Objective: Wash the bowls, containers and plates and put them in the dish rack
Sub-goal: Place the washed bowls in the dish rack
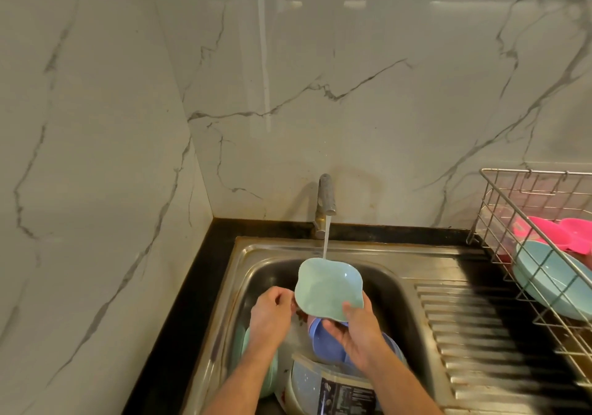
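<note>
Here, right hand (pixel 360 334) gripping green bowl (pixel 326 289) under tap (pixel 326 196), left hand (pixel 272 315) curled, empty.

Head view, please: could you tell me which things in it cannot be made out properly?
- Dish rack: cut off by the right edge; the pink items in it are partly out of frame.
- Clear container: label print too small to read.
- Blue dish: mostly covered by the right hand.
- Left hand: fingers curled inward; anything held is hidden.
- Green dish in the sink: hidden by the left forearm.
</note>
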